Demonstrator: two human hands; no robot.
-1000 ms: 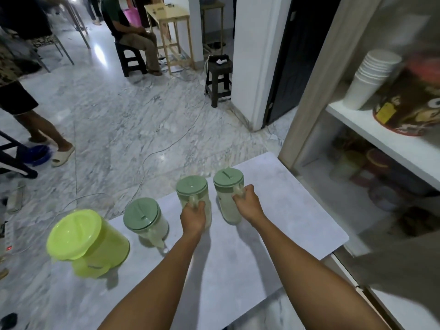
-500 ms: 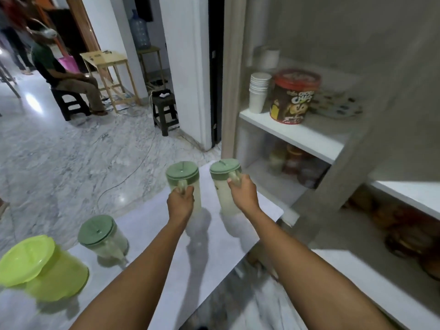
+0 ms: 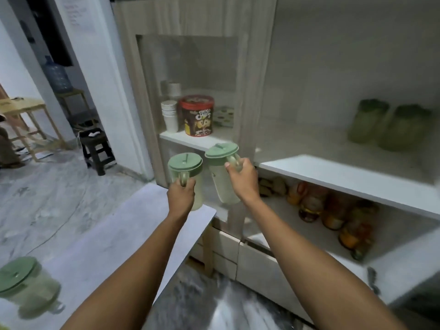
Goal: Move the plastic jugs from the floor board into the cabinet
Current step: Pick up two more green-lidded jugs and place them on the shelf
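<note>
Green-lidded jugs hang from your fists: left hand [image 3: 181,194] clenching one jug [image 3: 188,177], right hand [image 3: 242,179] clenching another [image 3: 221,172] at 1 o'clock, before the cabinet [image 3: 333,170].

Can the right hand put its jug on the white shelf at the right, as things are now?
Probably yes. The right hand holds its jug just left of the shelf, and the shelf's near part looks bare; two blurred green jugs stand farther back.

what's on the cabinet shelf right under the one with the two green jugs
Under the shelf holding the two green jugs, the lower shelf carries a row of jars with orange and red contents. They are blurred, and the shelf above hides whatever sits further back.
</note>
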